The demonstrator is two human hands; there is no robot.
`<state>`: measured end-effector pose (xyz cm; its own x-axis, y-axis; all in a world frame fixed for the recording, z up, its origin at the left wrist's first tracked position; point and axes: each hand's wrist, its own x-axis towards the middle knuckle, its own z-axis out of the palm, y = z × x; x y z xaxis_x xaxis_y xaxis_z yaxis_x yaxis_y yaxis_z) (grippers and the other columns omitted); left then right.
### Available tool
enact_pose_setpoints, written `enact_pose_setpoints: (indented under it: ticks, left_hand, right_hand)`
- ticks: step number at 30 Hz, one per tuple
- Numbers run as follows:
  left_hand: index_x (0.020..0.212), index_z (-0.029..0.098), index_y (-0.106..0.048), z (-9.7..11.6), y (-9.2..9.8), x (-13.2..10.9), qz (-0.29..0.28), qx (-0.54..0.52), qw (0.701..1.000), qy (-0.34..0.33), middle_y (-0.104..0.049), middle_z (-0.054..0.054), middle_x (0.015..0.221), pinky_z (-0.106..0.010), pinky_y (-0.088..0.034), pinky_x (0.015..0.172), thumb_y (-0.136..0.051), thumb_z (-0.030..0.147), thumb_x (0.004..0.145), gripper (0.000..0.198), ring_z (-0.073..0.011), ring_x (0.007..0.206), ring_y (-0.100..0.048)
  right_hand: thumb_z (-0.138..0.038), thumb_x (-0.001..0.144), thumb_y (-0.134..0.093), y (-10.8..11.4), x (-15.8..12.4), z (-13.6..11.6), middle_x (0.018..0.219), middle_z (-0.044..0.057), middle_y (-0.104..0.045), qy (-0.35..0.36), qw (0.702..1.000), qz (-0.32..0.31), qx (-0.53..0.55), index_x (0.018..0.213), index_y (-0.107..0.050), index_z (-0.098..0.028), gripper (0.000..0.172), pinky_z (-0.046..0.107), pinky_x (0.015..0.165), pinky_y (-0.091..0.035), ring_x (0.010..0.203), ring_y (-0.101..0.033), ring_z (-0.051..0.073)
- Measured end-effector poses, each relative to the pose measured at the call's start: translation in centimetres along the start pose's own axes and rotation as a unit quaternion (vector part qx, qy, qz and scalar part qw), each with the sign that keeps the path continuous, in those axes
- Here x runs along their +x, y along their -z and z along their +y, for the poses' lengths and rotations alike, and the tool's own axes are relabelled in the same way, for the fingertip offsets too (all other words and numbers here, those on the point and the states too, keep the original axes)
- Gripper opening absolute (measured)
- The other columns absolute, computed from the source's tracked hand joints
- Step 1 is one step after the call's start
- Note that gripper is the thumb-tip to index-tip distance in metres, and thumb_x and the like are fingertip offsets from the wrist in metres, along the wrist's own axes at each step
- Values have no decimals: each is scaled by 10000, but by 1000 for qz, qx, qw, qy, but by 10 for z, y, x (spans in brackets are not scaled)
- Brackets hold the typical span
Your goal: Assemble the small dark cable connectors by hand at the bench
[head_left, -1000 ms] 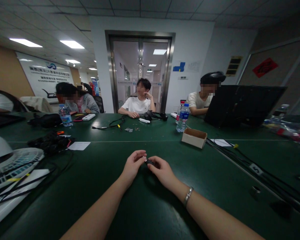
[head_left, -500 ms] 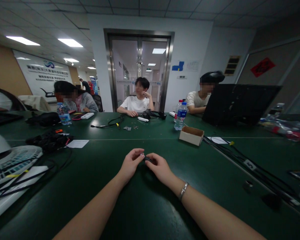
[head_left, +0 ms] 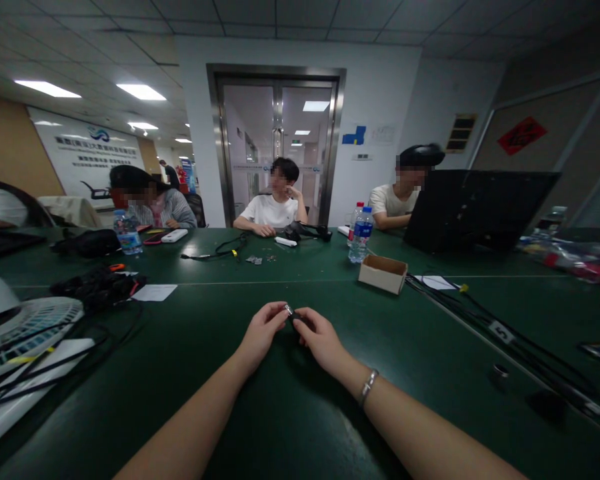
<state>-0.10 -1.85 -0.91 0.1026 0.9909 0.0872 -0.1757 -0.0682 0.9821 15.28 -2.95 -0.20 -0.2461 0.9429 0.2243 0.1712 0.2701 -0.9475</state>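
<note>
A small dark object with a shiny silver end (head_left: pixel 290 311) is held between my hands above the green table (head_left: pixel 260 427); its exact kind is too small to make out. My left hand (head_left: pixel 264 333) is closed, thumb and fingertips pinching at the silver end. From the other side my right hand (head_left: pixel 323 337), with a silver band at the wrist, grips the dark part between thumb and fingers. Part of the object is hidden behind the right fingertips.
Ahead to the right stand an open cardboard box (head_left: pixel 383 275) and plastic bottles (head_left: pixel 361 235). Black cables (head_left: pixel 480 320) run along the right. A white fan (head_left: pixel 35 327) and a white paper (head_left: pixel 154 293) lie left. Several people sit across the table.
The dark object has tilted in my fingers, so its silver end shows more clearly. Both hands have stayed in nearly the same place; the view has shifted slightly.
</note>
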Motion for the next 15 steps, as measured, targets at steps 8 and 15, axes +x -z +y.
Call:
enact_pose_setpoints:
  ticks: [8,15]
  left_hand:
    - [957,183,-634,-2,1,1,-12,13,1000,-5,-628,-61,985,-329,-443,882,-637,417,739,320,-199,971,-571]
    - [895,164,-605,0,-1,1,20,-22,1000,-11,-626,-49,884,-287,-474,795,-661,441,700,343,-172,869,-593]
  right_hand:
    - [-300,814,-527,-1,0,3,716,-13,-564,6,1000,-12,-6,955,-589,-170,201,225,533,-416,583,-505,97]
    - [-293,811,-528,1,-2,-4,784,9,-606,-11,1000,-5,-22,1006,-601,-174,240,236,542,-428,589,-524,100]
